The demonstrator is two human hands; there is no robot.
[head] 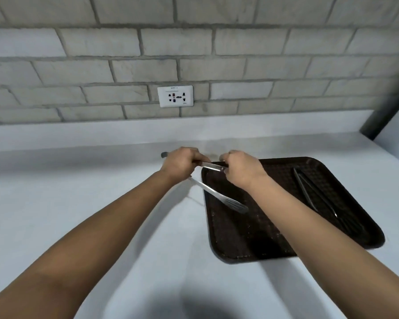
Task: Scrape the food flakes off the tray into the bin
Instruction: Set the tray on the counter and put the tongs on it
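Tray [274, 226], dark and textured, lies flat toward the right edge of the worktop [101, 203], pale specks that look like the food flakes [258, 224] scattered across its middle. It looks like rigid plastic, light and stiff, probably easy to slide on that smooth surface, so I'd take it by the raised rim, a near or far edge, and keep it steadied while scraping. Both hands meet at its far left corner. The left hand [181, 163] grips the handle of a slotted metal spatula [219, 196], the blade angled down onto the tray's left side. The right hand [241, 171] is curled at that corner over a second metal shaft [213, 166]; whether it pinches the shaft or the rim, I can't tell. A pair of dark tongs [313, 194] rests along the tray's right side. No bin in sight. Behind, a brick wall with a white socket [175, 96].
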